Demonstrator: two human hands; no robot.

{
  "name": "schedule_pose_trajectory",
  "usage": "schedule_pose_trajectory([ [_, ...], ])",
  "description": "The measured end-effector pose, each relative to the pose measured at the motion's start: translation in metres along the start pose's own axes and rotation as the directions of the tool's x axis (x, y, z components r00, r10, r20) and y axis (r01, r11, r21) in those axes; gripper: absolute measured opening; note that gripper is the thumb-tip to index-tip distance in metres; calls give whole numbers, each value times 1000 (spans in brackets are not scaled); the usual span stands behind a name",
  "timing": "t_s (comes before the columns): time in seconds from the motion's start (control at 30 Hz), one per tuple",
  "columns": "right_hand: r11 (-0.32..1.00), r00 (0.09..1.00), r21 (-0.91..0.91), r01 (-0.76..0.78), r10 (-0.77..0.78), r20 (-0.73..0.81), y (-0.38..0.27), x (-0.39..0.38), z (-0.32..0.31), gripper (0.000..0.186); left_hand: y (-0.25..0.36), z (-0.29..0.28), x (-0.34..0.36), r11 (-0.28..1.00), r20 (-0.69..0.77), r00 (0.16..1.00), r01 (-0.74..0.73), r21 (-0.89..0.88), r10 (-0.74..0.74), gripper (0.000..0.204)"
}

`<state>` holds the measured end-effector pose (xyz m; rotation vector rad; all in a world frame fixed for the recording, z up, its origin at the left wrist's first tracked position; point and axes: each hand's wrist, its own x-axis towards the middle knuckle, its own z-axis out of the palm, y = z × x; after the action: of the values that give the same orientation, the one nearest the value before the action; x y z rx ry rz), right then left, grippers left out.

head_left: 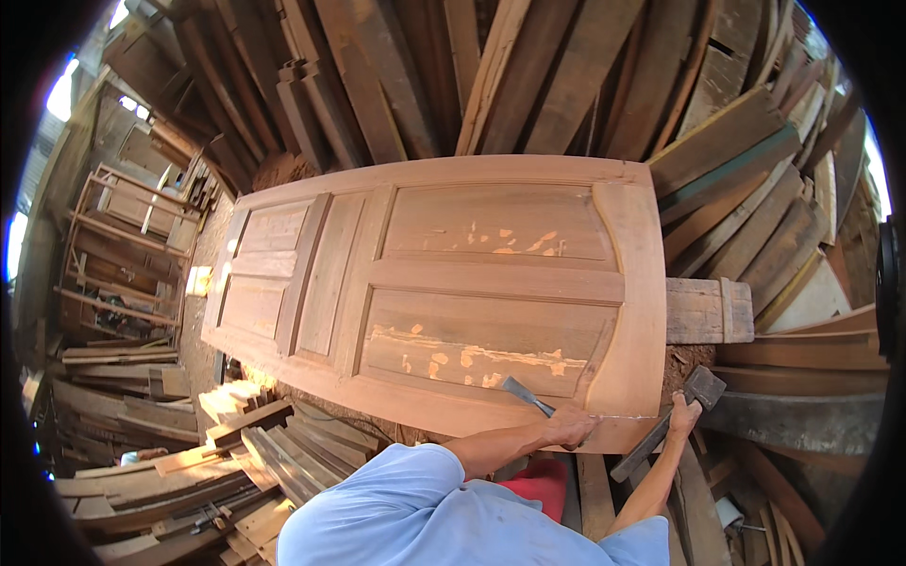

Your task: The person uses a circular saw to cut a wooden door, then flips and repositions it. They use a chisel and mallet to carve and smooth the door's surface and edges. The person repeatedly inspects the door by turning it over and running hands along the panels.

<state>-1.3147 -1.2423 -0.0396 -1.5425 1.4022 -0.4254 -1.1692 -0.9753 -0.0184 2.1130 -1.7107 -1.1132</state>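
Note:
A panelled wooden door (pixel 491 274) lies flat before me, with pale patches on its two large recessed panels. My left hand (pixel 569 427) rests at the door's near edge, fingers closed round a chisel (pixel 528 396). Its flat grey blade points up and left over the near panel's lower border. Off the door's near right corner, my right hand (pixel 684 415) grips a mallet (pixel 704 386) close under its dark, blocky head. The head is raised beside the corner, apart from the chisel.
Tall planks (pixel 396 75) lean along the far side. More boards (pixel 755 226) are stacked at the right. A worn timber support (pixel 694 311) juts out from under the door's right end. Cut wood (pixel 274 462) is piled at the near left, and a wooden frame (pixel 123 245) stands farther left.

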Motion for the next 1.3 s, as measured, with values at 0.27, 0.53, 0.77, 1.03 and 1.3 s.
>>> schedule_pose_trajectory([
  [0.27,981,979,35,-189,185,82,18,37,44,60,12,3,-15,996,-80,994,67,-58,-71,93],
  [0.53,970,986,-230,-80,111,128,29,53,50,75,9,28,-6,987,-246,966,38,-157,-76,96],
  [0.77,949,964,-201,-243,259,58,56,-5,30,74,25,13,-19,992,-66,995,66,-111,-74,22],
  [1.03,937,941,-130,-323,333,63,44,-45,21,58,41,27,-29,993,72,995,78,-94,-71,19],
  [1.3,923,902,21,-384,371,219,63,-31,11,49,47,-51,20,995,303,950,50,91,-76,28],
])
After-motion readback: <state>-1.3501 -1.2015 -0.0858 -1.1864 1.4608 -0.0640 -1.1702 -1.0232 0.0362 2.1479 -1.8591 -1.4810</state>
